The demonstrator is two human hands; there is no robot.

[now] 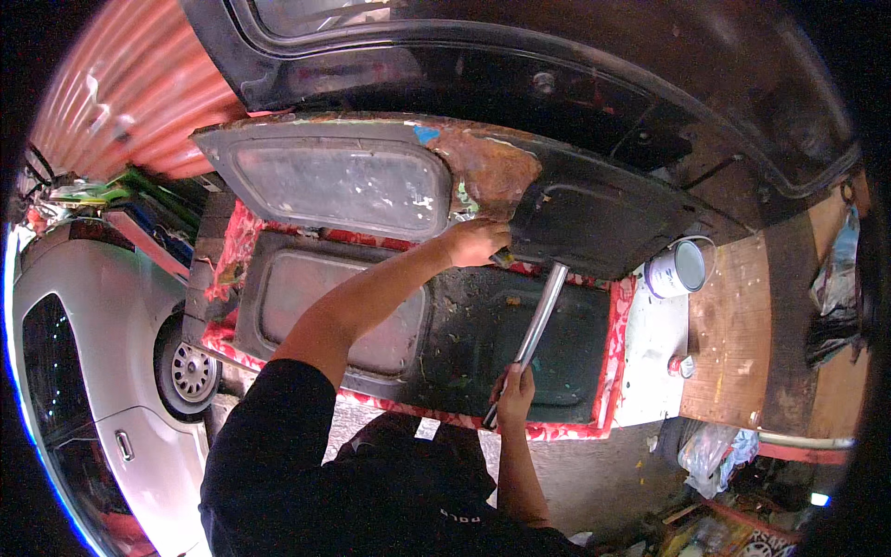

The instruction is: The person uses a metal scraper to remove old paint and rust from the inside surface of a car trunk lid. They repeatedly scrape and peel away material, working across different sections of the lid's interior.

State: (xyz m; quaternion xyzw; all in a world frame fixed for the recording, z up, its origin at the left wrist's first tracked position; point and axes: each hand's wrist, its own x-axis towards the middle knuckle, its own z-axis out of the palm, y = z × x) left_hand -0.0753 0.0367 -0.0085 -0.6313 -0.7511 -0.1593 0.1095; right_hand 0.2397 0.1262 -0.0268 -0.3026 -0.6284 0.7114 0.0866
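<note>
Right hand (514, 397), 5 o'clock, clamped on metal tube (541, 318); left hand (478, 243), 1 o'clock, grip unclear. Seemingly positioning tube; next needs steadiness.

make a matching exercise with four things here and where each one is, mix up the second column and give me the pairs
Column one
1. metal tube
2. white can
3. car
4. left grip

Column two
A. at the far left of the view
B. at the lower edge of the farther dark panel
C. held in the right grip
D. to the right of the red-and-white covering

Right pairs: 1-C, 2-D, 3-A, 4-B
</note>
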